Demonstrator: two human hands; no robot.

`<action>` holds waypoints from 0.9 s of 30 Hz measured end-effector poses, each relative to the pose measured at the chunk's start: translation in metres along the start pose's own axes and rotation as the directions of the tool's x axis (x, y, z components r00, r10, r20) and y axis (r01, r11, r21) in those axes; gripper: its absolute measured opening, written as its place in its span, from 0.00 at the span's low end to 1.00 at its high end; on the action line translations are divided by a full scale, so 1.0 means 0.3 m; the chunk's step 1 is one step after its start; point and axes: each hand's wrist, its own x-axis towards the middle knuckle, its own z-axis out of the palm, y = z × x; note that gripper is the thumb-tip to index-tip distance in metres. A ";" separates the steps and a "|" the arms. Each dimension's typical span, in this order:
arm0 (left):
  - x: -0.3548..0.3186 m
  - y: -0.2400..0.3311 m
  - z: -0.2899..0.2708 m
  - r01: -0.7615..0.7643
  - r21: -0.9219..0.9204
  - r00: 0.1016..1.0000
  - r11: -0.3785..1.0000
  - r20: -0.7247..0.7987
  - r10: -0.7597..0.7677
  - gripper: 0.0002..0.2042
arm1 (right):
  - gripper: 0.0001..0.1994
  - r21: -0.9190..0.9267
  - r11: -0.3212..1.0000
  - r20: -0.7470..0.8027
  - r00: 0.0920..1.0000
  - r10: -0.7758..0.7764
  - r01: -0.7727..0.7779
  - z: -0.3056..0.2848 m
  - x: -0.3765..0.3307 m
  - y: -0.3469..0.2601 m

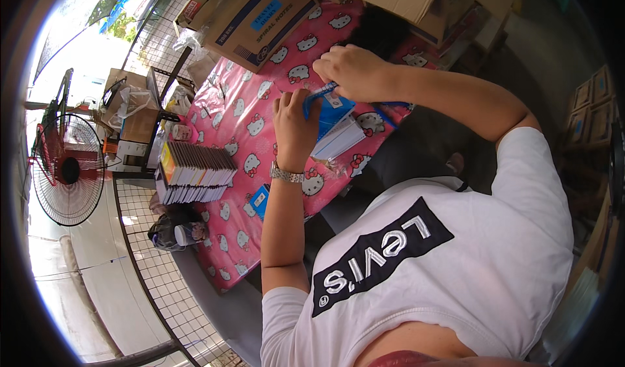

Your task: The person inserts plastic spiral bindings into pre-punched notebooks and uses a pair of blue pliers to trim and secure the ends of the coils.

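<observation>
My left hand, with a metal watch on its wrist, is closed at the left edge of a blue-covered notebook. My right hand bends over the notebook's far edge, its fingers closed. Between both hands runs a blue spiral coil along that edge, which both seem to grip; the fingertips are partly hidden. Under the notebook lies a stack of white-paged pads. All this rests on a table with a pink cat-print cover.
A tall stack of notebooks stands at the left, near a small blue booklet. Cardboard boxes line the far side. A lidded jar and dark bag sit at the left edge. Beyond is a fan by a wire grid.
</observation>
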 end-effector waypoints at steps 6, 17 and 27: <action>-0.005 0.004 -0.007 -0.011 -0.015 1.000 1.000 -0.005 0.011 0.11 | 0.14 0.129 0.990 0.137 0.990 0.038 -0.056 -0.007 0.002 0.004; -0.007 0.007 -0.016 0.059 -0.046 0.997 0.997 0.052 -0.056 0.11 | 0.18 -0.046 0.995 0.033 0.995 0.090 -0.089 -0.013 -0.006 -0.064; -0.019 -0.002 -0.015 0.020 -0.039 1.000 0.999 0.020 -0.020 0.10 | 0.12 0.132 0.991 0.090 0.996 0.010 -0.022 0.009 0.009 -0.030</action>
